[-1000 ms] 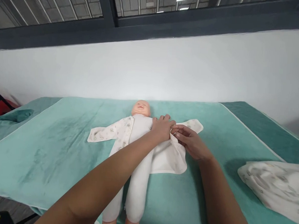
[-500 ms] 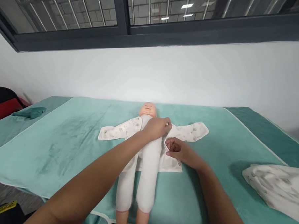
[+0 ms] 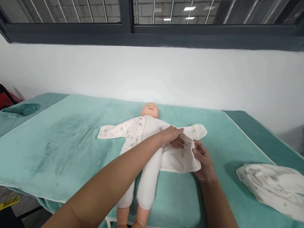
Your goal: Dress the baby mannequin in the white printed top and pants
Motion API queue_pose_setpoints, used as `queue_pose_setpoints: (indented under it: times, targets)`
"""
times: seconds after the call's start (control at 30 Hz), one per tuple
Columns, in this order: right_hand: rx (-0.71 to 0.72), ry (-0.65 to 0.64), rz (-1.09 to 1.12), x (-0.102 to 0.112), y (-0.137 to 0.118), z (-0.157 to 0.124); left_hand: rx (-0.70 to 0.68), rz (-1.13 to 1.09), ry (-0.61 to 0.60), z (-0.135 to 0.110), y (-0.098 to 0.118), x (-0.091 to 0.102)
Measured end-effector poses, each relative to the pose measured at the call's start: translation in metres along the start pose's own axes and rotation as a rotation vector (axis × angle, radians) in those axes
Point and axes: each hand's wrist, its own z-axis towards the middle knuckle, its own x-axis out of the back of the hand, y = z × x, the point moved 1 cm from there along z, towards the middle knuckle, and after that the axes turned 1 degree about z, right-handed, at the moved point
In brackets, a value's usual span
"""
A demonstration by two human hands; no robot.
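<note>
A baby doll [image 3: 146, 185] in white underclothes lies on its back, its head toward the wall. A white printed baby jacket [image 3: 134, 135] is under it and around its arms, with the front lying open. My left hand [image 3: 173, 136] reaches across the doll's chest and grips the jacket's right-side front panel near its upper edge. Lower on that panel's outer edge, my right hand [image 3: 204, 161] pinches the cloth between thumb and fingers. The panel is spread out between both hands, its plain inner side showing.
A teal padded sheet [image 3: 72, 151] covers the table. On the right lies a bundled white printed cloth [image 3: 272, 186]. A white wall and a barred window [image 3: 130, 29] stand behind. A red and black object [image 3: 1, 99] is at far left.
Both hands have moved to the right, drawing the jacket's front panel outward from the doll's body. The right hand has gone from the panel's inner edge to its outer edge. The view has shifted slightly.
</note>
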Motion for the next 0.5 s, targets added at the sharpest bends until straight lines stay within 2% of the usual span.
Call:
queue_pose_setpoints:
  times: [0.07,0.23,0.33,0.43,0.5]
  targets:
    - [-0.019,-0.023,0.081,0.001,-0.002,-0.002,0.003,-0.188,0.013,0.001,-0.002,0.000]
    - [-0.012,-0.073,0.127,0.006,-0.002,-0.006,-0.068,-0.528,0.168,0.002,0.001,0.008]
    - [-0.005,-0.087,0.107,0.011,0.000,-0.006,-0.151,-0.634,0.279,-0.003,0.015,0.020]
    - [-0.054,-0.146,0.112,0.010,0.002,-0.007,-0.284,-0.697,0.429,-0.013,0.035,0.041]
    - [-0.120,-0.232,0.094,0.006,0.004,-0.007,-0.384,-0.624,0.524,-0.021,0.044,0.057]
